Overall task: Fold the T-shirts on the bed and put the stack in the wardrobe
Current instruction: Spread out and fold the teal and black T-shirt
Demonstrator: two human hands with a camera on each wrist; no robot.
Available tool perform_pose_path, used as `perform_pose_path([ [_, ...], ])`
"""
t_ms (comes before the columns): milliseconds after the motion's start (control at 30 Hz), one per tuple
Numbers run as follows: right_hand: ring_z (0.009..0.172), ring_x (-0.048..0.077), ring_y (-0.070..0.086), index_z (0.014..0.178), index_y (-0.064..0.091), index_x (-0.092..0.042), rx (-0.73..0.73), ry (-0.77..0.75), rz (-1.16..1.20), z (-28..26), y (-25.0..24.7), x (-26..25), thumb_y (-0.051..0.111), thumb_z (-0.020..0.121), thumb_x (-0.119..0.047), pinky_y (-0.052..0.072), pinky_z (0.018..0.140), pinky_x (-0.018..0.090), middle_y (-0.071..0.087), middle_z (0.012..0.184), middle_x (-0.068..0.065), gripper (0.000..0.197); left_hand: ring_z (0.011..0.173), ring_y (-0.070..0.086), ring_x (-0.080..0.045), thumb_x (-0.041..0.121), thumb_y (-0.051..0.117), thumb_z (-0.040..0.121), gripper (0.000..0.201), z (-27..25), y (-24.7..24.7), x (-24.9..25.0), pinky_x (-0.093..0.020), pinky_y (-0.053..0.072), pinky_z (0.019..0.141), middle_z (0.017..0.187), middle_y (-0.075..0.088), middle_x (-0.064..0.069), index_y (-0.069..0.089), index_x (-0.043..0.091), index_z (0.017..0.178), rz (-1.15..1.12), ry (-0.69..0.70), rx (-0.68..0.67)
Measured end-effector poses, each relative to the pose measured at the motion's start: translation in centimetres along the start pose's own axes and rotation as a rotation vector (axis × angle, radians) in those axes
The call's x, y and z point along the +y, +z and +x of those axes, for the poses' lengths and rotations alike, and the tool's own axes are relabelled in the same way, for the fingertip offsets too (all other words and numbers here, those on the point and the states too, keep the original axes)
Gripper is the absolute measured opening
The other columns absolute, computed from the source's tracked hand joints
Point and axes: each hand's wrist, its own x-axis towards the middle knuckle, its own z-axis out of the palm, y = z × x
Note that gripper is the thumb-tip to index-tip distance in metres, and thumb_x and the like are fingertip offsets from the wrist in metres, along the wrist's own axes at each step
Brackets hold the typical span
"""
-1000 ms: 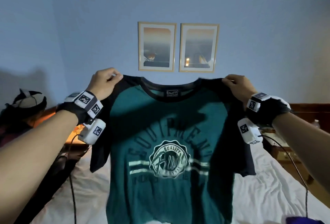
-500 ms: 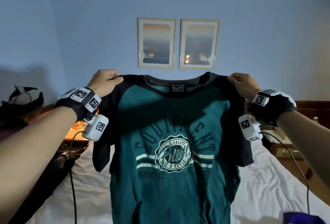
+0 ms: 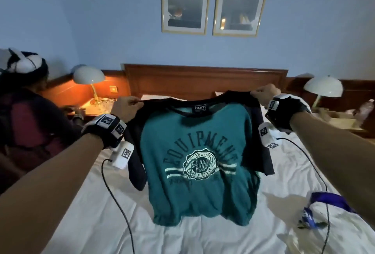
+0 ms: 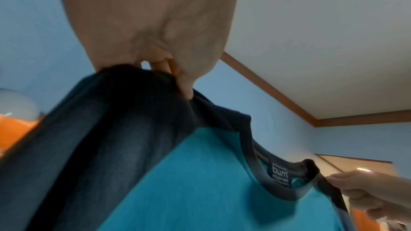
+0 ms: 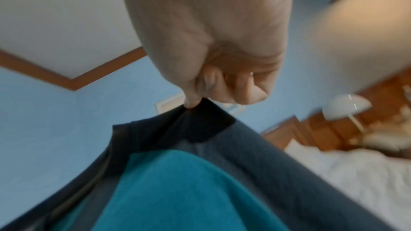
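We see two framed pictures [image 3: 216,2] hanging side by side on the blue wall [image 3: 101,20], above a wooden headboard [image 3: 205,79]. At the left a lit lamp [image 3: 89,77] with a white dome shade stands on a nightstand [image 3: 91,109], casting an orange glow on the wood panel behind it. A person [image 3: 26,111] in dark clothes, wearing a headset, sits beside that nightstand. At the right an unlit lamp [image 3: 323,87] of the same kind stands near a plastic bottle [image 3: 367,109] and some clutter we cannot make out. In the wrist views, a wooden strip [image 4: 278,97] runs along the edge of the white ceiling [image 4: 322,32].
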Motion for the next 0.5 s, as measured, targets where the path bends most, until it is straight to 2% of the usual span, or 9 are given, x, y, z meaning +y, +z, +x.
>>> perform_pose_path([
  [67, 0.042, -0.002, 0.057, 0.099, 0.063, -0.014, -0.151, 0.112, 0.236, 0.3, 3.6, -1.5, 0.052, 0.097, -0.027, 0.043, 0.037, 0.012, 0.067, 0.060, -0.011, 0.018, 0.105, 0.064, -0.031, 0.015, 0.063, 0.093, 0.021, -0.8, -1.5, -1.5, -0.027, 0.039, 0.079, 0.108, 0.071, -0.016, 0.072, 0.002, 0.106, 0.011, -0.041, 0.100],
  [100, 0.040, -0.001, 0.058, 0.091, 0.058, -0.012, -0.245, 0.167, 0.382, 0.4, 5.3, -2.8, 0.042, 0.101, -0.026, 0.043, 0.035, 0.013, 0.065, 0.051, -0.012, 0.023, 0.107, 0.063, -0.031, 0.015, 0.061, 0.094, 0.022, -0.9, -2.9, -1.9, -0.028, 0.040, 0.081, 0.111, 0.070, -0.017, 0.072, 0.001, 0.107, 0.014, -0.046, 0.158],
  [133, 0.041, 0.002, 0.061, 0.084, 0.053, -0.011, -0.334, 0.210, 0.532, 0.3, 6.6, -4.3, 0.034, 0.104, -0.025, 0.044, 0.038, 0.013, 0.064, 0.048, -0.009, 0.032, 0.109, 0.062, -0.030, 0.015, 0.060, 0.094, 0.023, -0.7, -4.5, -2.1, -0.027, 0.040, 0.084, 0.113, 0.070, -0.017, 0.071, 0.000, 0.109, 0.004, -0.046, 0.226],
  [200, 0.047, 0.009, 0.064, 0.080, 0.049, -0.011, -0.411, 0.246, 0.745, 0.3, 8.6, -7.8, 0.027, 0.105, -0.023, 0.048, 0.052, 0.023, 0.066, 0.051, -0.004, 0.035, 0.107, 0.062, -0.026, 0.016, 0.059, 0.095, 0.025, -0.2, -8.3, -1.5, -0.020, 0.039, 0.084, 0.114, 0.069, -0.017, 0.070, -0.001, 0.110, -0.024, -0.013, 0.362],
  [267, 0.059, 0.018, 0.066, 0.085, 0.050, -0.009, -0.391, 0.256, 0.858, 0.3, 10.1, -10.8, 0.031, 0.103, -0.020, 0.049, 0.061, 0.031, 0.068, 0.059, 0.003, 0.028, 0.094, 0.062, -0.016, 0.019, 0.060, 0.094, 0.024, 0.1, -11.8, -0.2, -0.012, 0.042, 0.078, 0.108, 0.071, -0.014, 0.071, 0.002, 0.106, -0.107, 0.040, 0.433],
  [333, 0.061, 0.021, 0.069, 0.093, 0.057, -0.007, -0.366, 0.230, 0.897, 0.2, 11.6, -12.6, 0.043, 0.099, -0.028, 0.055, 0.058, 0.030, 0.070, 0.060, 0.006, 0.026, 0.086, 0.060, -0.004, 0.023, 0.061, 0.091, 0.018, -0.6, -13.9, 1.4, -0.011, 0.044, 0.078, 0.098, 0.073, -0.002, 0.073, 0.012, 0.100, -0.214, 0.081, 0.469],
  [400, 0.056, 0.022, 0.070, 0.086, 0.064, -0.005, -0.320, 0.198, 0.866, -0.1, 13.3, -13.1, 0.061, 0.090, -0.039, 0.058, 0.053, 0.031, 0.070, 0.060, 0.007, 0.034, 0.078, 0.061, 0.003, 0.024, 0.063, 0.088, 0.010, -2.2, -13.9, 3.4, -0.015, 0.047, 0.081, 0.084, 0.071, 0.014, 0.073, 0.023, 0.089, -0.297, 0.118, 0.436],
  [433, 0.053, 0.020, 0.068, 0.079, 0.065, -0.006, -0.299, 0.177, 0.840, -0.3, 14.2, -13.0, 0.069, 0.085, -0.036, 0.058, 0.050, 0.030, 0.069, 0.056, 0.005, 0.031, 0.077, 0.061, 0.004, 0.024, 0.064, 0.086, 0.008, -3.5, -13.2, 4.5, -0.017, 0.048, 0.082, 0.079, 0.070, 0.017, 0.072, 0.025, 0.083, -0.336, 0.131, 0.396],
  [500, 0.050, 0.015, 0.064, 0.071, 0.059, -0.011, -0.297, 0.112, 0.765, -0.7, 16.3, -11.7, 0.071, 0.084, -0.010, 0.054, 0.043, 0.024, 0.063, 0.048, 0.000, 0.017, 0.075, 0.062, 0.004, 0.023, 0.066, 0.086, 0.009, -6.4, -10.3, 6.2, -0.017, 0.048, 0.080, 0.075, 0.070, 0.017, 0.073, 0.024, 0.080, -0.393, 0.125, 0.302],
])
